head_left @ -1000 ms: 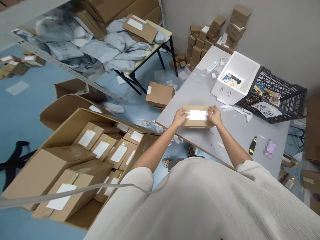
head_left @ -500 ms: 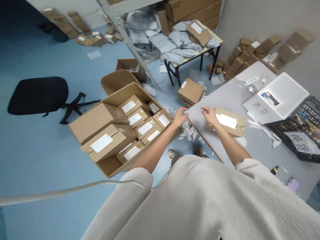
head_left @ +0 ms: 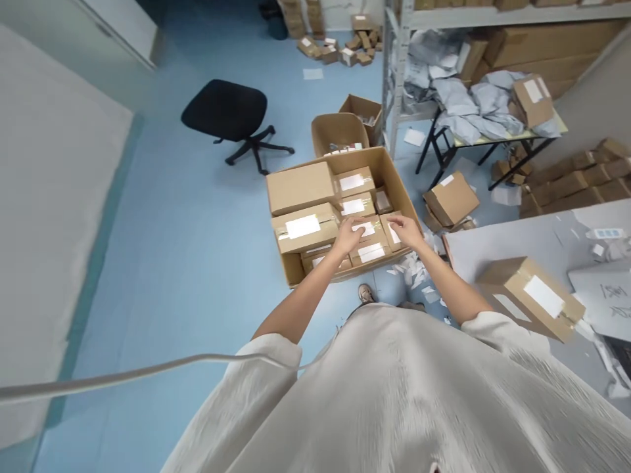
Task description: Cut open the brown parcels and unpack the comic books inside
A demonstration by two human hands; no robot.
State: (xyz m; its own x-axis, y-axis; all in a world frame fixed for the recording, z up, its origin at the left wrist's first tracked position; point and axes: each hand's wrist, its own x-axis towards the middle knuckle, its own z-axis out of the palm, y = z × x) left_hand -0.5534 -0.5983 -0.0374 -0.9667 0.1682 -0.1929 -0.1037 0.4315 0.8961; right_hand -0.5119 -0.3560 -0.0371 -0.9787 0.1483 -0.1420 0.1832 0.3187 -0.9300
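Observation:
A large open carton (head_left: pixel 290 268) on the blue floor holds several small brown labelled boxes. Both my hands reach down into it. My left hand (head_left: pixel 348 235) rests, fingers curled, on a small labelled box (head_left: pixel 365 229) near the carton's near right corner. My right hand (head_left: pixel 407 230) hovers beside it at the carton's right wall, fingers bent and apart, with nothing seen in them. The labelled box (head_left: pixel 530 297) that I held earlier lies alone on the grey table (head_left: pixel 493 243) at the right.
A black office chair (head_left: pixel 227 112) stands behind the carton. Two smaller open cartons (head_left: pixel 340 131) sit beyond it. A metal shelf rack and a side table with grey mailer bags (head_left: pixel 473 105) are at the back right. Paper scraps (head_left: pixel 411 269) litter the floor by the table.
I let go of the labelled box on the table and turned left. Both hands moved off the table and down to the large carton on the floor.

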